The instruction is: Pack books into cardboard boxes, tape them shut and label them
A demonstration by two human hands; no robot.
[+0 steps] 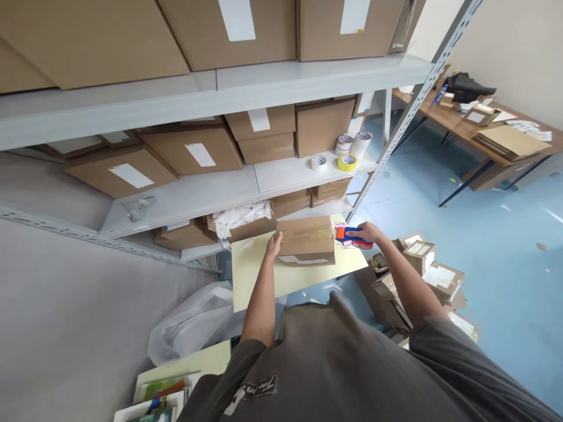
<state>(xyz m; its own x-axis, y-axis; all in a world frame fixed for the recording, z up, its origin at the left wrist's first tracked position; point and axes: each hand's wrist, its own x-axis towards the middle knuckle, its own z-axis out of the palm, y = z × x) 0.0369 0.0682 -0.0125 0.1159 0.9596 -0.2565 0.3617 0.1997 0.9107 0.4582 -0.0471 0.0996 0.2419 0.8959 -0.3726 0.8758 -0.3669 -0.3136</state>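
Observation:
A brown cardboard box (305,241) rests on a pale yellow tabletop (250,287), with shiny tape running along its top and a white label on its near side. My left hand (273,245) is pressed against the box's left end, thumb on the upper edge; its other fingers are mostly hidden. In my right hand (370,232) is a blue and red tape dispenser (347,233), gripped by its handle just beyond the box's right end. Whether the tape there joins dispenser and box I cannot make out.
Metal shelving (303,176) with many boxes stands ahead, carrying tape rolls (347,162) at its right. Small boxes (420,255) are piled on the floor at right. A clear plastic bag (189,322) lies at left, near books (158,401). A brown desk (519,123) stands far right.

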